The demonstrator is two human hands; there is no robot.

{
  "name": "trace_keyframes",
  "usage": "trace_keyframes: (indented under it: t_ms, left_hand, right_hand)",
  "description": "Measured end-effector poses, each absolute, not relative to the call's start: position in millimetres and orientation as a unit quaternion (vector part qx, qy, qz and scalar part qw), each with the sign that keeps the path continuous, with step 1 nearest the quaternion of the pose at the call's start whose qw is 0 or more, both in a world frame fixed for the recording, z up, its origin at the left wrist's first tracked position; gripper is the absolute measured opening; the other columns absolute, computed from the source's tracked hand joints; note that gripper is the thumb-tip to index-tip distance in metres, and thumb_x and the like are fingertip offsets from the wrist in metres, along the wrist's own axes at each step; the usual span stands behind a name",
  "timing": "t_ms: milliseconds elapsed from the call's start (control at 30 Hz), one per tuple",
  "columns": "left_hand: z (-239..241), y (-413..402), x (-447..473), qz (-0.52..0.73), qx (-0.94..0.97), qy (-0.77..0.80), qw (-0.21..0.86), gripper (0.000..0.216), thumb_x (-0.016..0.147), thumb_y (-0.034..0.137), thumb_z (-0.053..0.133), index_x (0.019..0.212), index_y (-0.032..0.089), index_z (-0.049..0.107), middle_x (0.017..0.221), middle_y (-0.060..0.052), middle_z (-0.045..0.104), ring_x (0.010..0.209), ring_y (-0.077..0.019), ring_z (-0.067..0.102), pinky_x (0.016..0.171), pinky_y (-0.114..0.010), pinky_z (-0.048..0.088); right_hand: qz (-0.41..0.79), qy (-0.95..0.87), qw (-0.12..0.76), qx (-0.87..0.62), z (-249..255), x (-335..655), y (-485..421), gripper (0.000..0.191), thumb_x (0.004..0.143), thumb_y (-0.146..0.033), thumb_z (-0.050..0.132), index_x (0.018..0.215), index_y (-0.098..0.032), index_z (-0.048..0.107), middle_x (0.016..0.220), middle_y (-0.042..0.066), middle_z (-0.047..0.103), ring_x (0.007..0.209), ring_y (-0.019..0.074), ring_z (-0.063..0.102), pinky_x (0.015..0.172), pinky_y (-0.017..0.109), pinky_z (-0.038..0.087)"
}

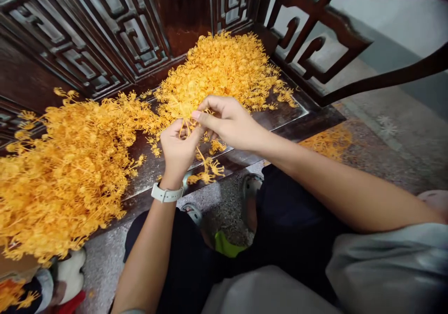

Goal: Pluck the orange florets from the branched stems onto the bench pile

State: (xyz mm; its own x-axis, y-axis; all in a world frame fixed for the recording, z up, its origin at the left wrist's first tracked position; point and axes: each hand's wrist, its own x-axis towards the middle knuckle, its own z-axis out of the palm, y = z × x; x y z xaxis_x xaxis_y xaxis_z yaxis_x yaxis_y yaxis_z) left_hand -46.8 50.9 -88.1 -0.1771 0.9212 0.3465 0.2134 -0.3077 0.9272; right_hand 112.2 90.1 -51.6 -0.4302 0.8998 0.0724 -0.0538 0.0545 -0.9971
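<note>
My left hand (178, 148), with a pale watch strap on the wrist, is closed on the thin stems of a yellow-orange flower-like plastic piece (185, 110). From the right, my right hand (233, 123) pinches the same piece by thumb and forefinger, its fingertips close to the left thumb. A stem with spiky flower heads (211, 168) hangs below my hands. Behind them rises a large heap of similar yellow pieces (227, 66). Another heap (70, 174) spreads on the left. Exactly how the held stems join is hidden by my fingers.
The heaps lie on a dark wooden bench (150, 176) with a carved lattice back (133, 29) and an armrest (315, 38) on the right. More orange pieces (329, 142) are on the floor. A green object (227, 245) lies between my feet. Part of another person shows at lower left.
</note>
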Motion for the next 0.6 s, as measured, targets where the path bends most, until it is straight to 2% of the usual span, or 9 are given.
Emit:
trace_keyframes:
  t_ms: [200, 367, 467, 600]
  left_hand:
    - [-73, 35, -55, 0.553, 0.618, 0.457, 0.323, 0.041, 0.085, 0.057, 0.091, 0.085, 0.019, 0.073, 0.066, 0.003, 0.055, 0.054, -0.0106, 0.044, 0.051, -0.025, 0.035]
    - [-69, 35, -45, 0.526, 0.636, 0.457, 0.333, 0.042, 0.089, 0.059, 0.088, 0.096, 0.019, 0.078, 0.072, 0.000, 0.063, 0.053, -0.0102, 0.046, 0.049, -0.024, 0.035]
    - [-75, 40, -35, 0.538, 0.623, 0.460, 0.333, 0.042, 0.092, 0.060, 0.085, 0.093, 0.018, 0.076, 0.072, -0.001, 0.064, 0.054, -0.0112, 0.047, 0.049, -0.025, 0.037]
    - [-72, 33, -37, 0.576, 0.604, 0.462, 0.299, 0.042, 0.098, 0.055, 0.081, 0.079, 0.018, 0.075, 0.066, -0.002, 0.060, 0.057, -0.0131, 0.050, 0.054, -0.027, 0.042]
  right_hand:
    - [0.657, -0.537, 0.425, -0.316, -45, 117, 99, 0.046, 0.096, -0.058, 0.083, 0.086, -0.022, 0.056, 0.060, -0.008, 0.040, 0.054, 0.0090, 0.035, 0.049, 0.024, 0.032]
    - [0.674, -0.460, 0.457, -0.354, -36, 120, 104, 0.037, 0.100, -0.042, 0.080, 0.084, -0.022, 0.054, 0.058, -0.010, 0.032, 0.050, 0.0076, 0.026, 0.048, 0.022, 0.029]
    - [0.647, -0.440, 0.488, -0.386, -38, 121, 110, 0.035, 0.102, -0.041, 0.078, 0.084, -0.023, 0.053, 0.057, -0.011, 0.030, 0.049, 0.0081, 0.025, 0.047, 0.022, 0.029]
    - [0.532, -0.452, 0.565, -0.440, -47, 153, 144, 0.038, 0.104, -0.056, 0.070, 0.086, -0.026, 0.055, 0.058, -0.009, 0.031, 0.050, 0.0101, 0.033, 0.048, 0.022, 0.032]
